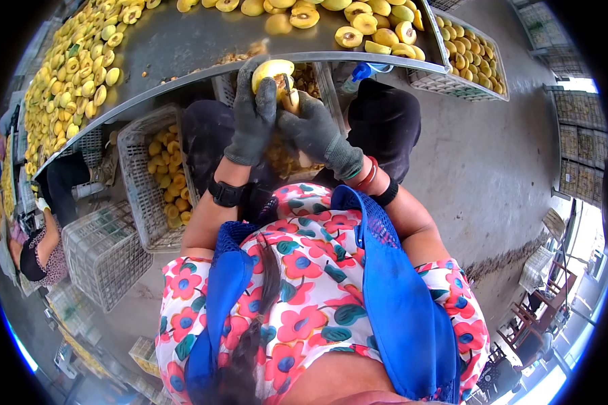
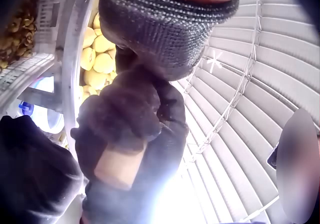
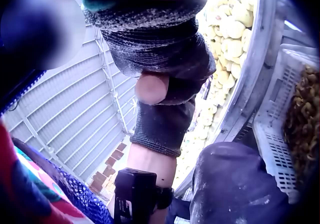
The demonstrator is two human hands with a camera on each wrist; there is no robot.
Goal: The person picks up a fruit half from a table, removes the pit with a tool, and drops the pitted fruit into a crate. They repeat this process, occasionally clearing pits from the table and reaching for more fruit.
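Both hands are in dark work gloves and meet at the table's near edge in the head view. My left hand (image 1: 253, 115) grips a yellow peach (image 1: 272, 69) from the side, its brown pit hollow facing the other hand. My right hand (image 1: 321, 131) holds a wooden-handled tool (image 1: 291, 101) whose dark metal end is at the fruit's cut face. The butt of its wooden handle (image 3: 151, 88) sticks out of the right glove in the right wrist view. In the left wrist view the handle (image 2: 120, 168) shows below gloved fingers, with the fruit hidden.
A metal table (image 1: 175, 50) bears heaps of halved peaches (image 1: 81, 74). One crate of peaches (image 1: 132, 169) stands left of the legs, another crate (image 1: 452, 81) beyond the table's right end. Under the table edge, a crate (image 3: 272, 134) holds brown scraps. Another person (image 1: 44, 250) sits far left.
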